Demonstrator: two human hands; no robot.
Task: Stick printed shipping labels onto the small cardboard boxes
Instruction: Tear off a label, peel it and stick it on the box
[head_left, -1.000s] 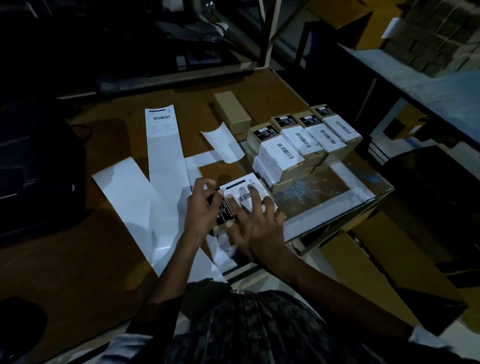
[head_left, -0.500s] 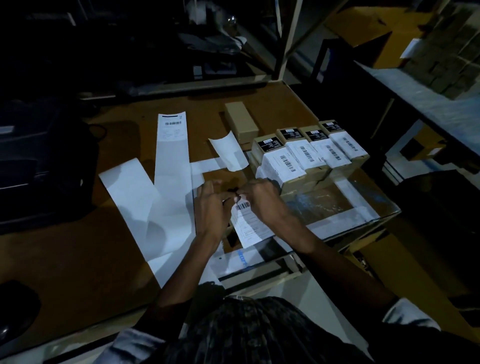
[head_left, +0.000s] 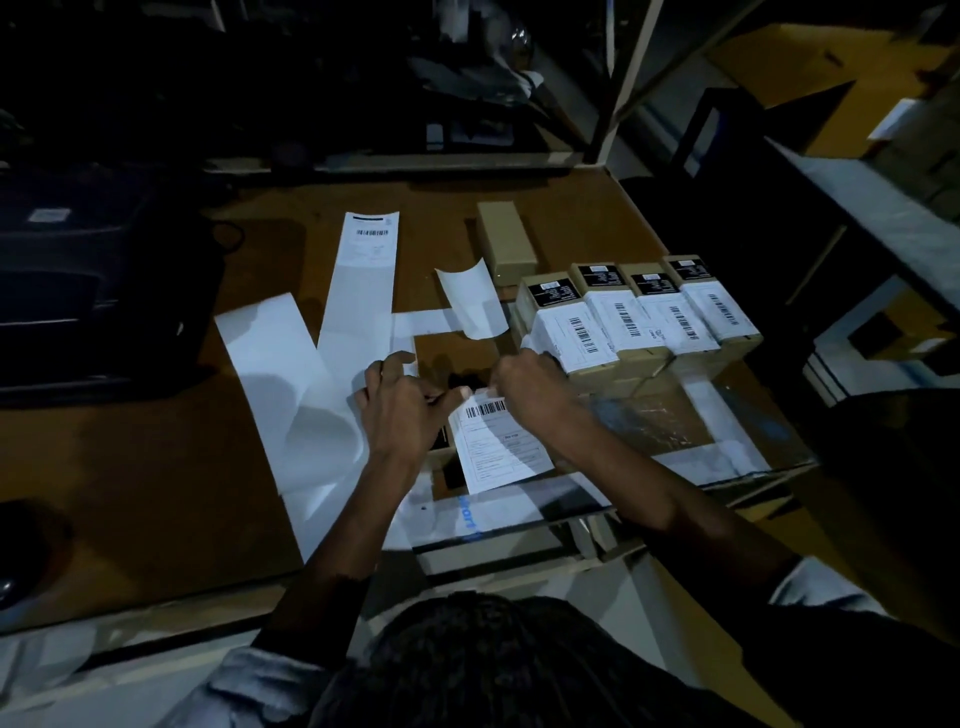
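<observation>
Brown table (head_left: 156, 467): backing strips (head_left: 270, 374), labelled boxes (head_left: 639, 322) flank both hands' label (head_left: 498, 447).

At the centre of the frame my left hand (head_left: 397, 410) and right hand (head_left: 530, 392) pinch the top edge of a white printed shipping label with a barcode (head_left: 498, 449), which hangs down toward me over a small box I can barely make out. Right of centre, four labelled brown cardboard boxes (head_left: 639, 317) sit side by side. Long white backing-paper strips (head_left: 311, 374) lie left of centre on the brown wooden table (head_left: 130, 467).
</observation>
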